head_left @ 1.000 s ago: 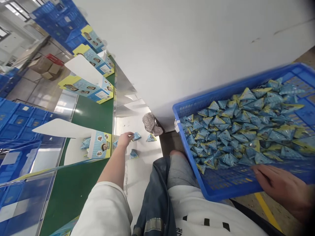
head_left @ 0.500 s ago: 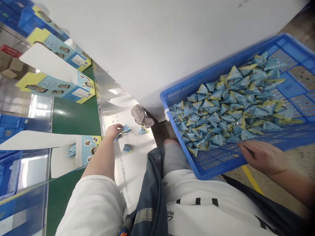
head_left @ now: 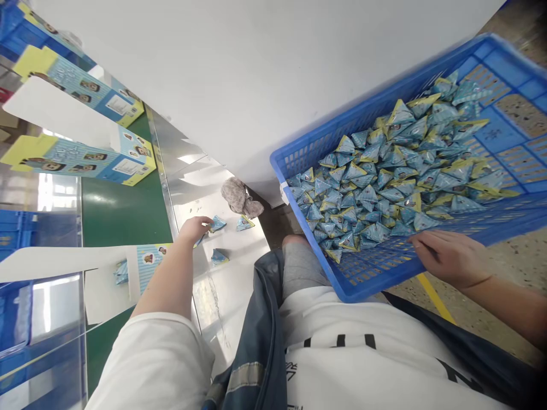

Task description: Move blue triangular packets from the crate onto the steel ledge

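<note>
The person wears a white short-sleeved T-shirt (head_left: 367,364) with black block markings across the chest and small dark lettering lower down. Both forearms are bare below the sleeves, the left hand (head_left: 193,228) and right hand (head_left: 448,259) without gloves. A dark blue-grey garment (head_left: 262,324) with a pale reflective band lies over the lap, above grey trousers (head_left: 301,267)

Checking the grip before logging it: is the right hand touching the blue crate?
Touching. The head view shows the right hand lying inside the blue crate, its fingers on the slotted floor beside the pile of triangular packets.
</note>
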Tool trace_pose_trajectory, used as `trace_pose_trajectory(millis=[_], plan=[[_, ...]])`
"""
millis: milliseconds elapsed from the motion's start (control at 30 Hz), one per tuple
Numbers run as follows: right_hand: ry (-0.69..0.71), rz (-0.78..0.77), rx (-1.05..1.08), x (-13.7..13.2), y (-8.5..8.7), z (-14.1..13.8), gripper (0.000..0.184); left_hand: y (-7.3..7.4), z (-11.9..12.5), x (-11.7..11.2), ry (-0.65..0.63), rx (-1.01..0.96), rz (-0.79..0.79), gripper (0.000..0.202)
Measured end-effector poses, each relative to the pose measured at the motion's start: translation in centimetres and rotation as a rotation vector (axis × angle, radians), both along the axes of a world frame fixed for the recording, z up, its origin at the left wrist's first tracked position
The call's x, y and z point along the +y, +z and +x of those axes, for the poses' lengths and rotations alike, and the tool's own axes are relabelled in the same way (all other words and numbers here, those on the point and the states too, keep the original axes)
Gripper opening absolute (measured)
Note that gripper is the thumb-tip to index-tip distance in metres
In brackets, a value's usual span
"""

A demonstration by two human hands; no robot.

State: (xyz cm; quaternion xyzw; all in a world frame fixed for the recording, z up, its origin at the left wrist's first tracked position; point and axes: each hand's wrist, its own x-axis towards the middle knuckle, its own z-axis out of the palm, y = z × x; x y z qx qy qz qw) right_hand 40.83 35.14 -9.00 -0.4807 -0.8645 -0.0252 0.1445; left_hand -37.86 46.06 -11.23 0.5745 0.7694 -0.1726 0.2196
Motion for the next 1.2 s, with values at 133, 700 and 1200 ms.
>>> trace_pose_trajectory(millis=[133, 700, 1200], plan=[[0.000, -0.024, 0.005, -0.1, -0.2, 0.2, 0.017, 0.7, 0.3, -0.1, -0.003, 0.042, -0.011, 0.029], [-0.006, 0.027, 0.009, 0.1, 0.4, -0.4, 0.015, 1.5, 0.7, 1.3, 0.156, 0.080, -0.068, 0.028], [-0.027, 0.045, 0.004, -0.1, 0.4, -0.4, 0.023, 4.2, -0.8, 0.5, 0.209, 0.134, 0.058, 0.046]])
